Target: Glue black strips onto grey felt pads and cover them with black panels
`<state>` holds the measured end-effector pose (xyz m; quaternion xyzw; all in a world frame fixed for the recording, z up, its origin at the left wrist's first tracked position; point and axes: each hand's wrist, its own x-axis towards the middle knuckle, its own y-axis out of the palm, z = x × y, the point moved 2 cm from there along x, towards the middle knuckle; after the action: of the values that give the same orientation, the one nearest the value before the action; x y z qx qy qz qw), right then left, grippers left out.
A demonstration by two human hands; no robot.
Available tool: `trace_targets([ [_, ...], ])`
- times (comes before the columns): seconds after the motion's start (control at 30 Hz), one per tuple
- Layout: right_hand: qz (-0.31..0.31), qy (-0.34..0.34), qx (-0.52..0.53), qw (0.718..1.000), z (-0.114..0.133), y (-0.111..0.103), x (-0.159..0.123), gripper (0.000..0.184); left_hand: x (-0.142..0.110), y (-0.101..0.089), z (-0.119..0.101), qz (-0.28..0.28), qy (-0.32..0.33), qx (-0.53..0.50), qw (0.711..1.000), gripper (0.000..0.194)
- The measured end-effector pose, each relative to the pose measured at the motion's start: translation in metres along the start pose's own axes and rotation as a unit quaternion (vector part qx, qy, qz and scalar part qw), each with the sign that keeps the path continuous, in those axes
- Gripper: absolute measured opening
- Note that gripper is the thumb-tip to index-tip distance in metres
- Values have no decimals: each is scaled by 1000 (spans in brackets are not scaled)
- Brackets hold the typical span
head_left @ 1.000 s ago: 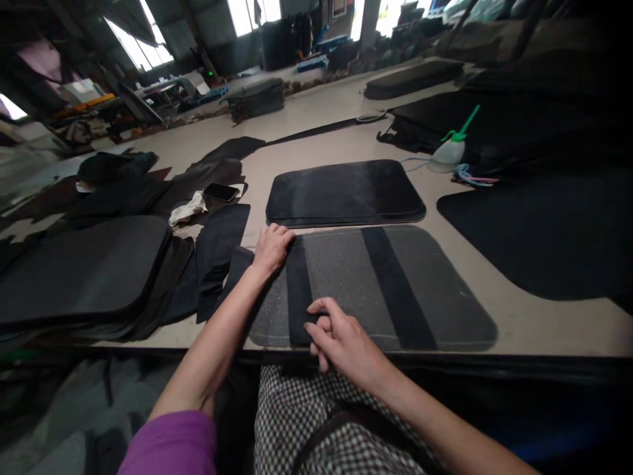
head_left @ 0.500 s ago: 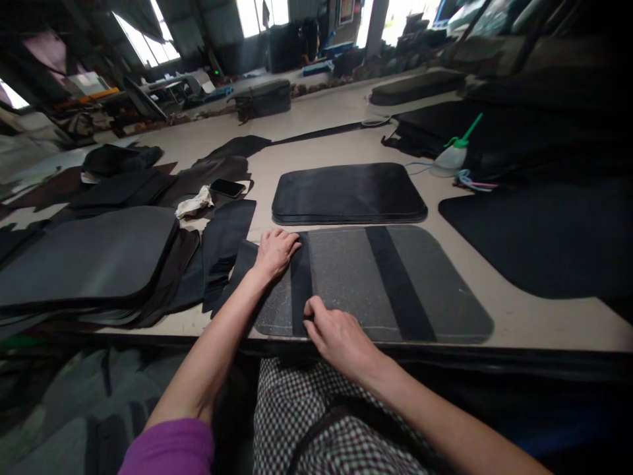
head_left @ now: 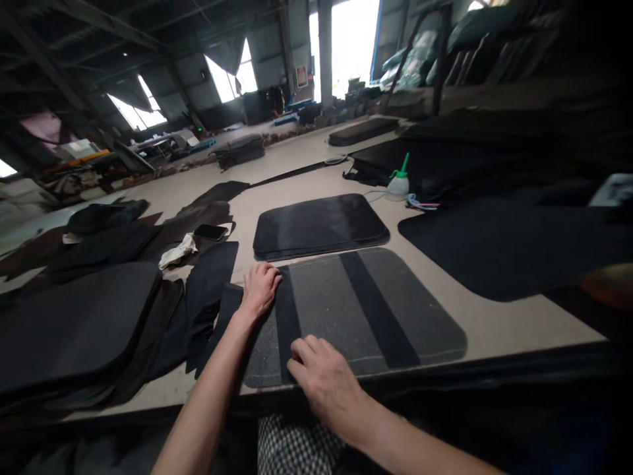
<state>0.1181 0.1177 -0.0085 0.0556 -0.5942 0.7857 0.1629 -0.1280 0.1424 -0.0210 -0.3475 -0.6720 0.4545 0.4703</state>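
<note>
A dark grey panel (head_left: 329,303) with rounded corners lies flat at the table's front edge, a pale line running near its border. Two black strips cross it: a left black strip (head_left: 288,313) and a right black strip (head_left: 378,313). My left hand (head_left: 260,288) is closed at the far end of the left strip, fingertips bent down on it. At that strip's near end my right hand (head_left: 324,376) is closed, thumb and fingers drawn together at its edge; the exact grip is partly hidden.
Behind the panel lies a stack of black panels (head_left: 321,224). Larger dark panels (head_left: 79,316) are piled at left, beside black strips (head_left: 212,284), a crumpled white cloth (head_left: 178,251) and a phone (head_left: 210,232). A green-topped bottle (head_left: 397,185) stands near a big black sheet (head_left: 494,251).
The camera view has tilted up and turned, so the table sits lower in the picture. Both hands stay at the left strip's two ends; the right fingers have shifted slightly toward its near end.
</note>
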Motion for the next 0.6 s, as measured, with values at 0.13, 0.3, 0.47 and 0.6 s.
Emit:
trace_targets([
  [0.13, -2, 4, 22, 1000, -3, 1, -1, 7, 9, -1, 5, -24, -39, -17, 999, 16],
  [0.3, -4, 0, 98, 995, -7, -4, -6, 13, 6, -17, 10, -63, -89, -48, 993, 21],
  [0.47, -78, -28, 179, 980, -27, -23, -21, 33, -20, -41, -1, -80, -99, -83, 988, 30],
  [0.6, -147, -28, 184, 971, -64, -45, -49, 40, -49, -51, -22, -67, -81, -121, 987, 29],
])
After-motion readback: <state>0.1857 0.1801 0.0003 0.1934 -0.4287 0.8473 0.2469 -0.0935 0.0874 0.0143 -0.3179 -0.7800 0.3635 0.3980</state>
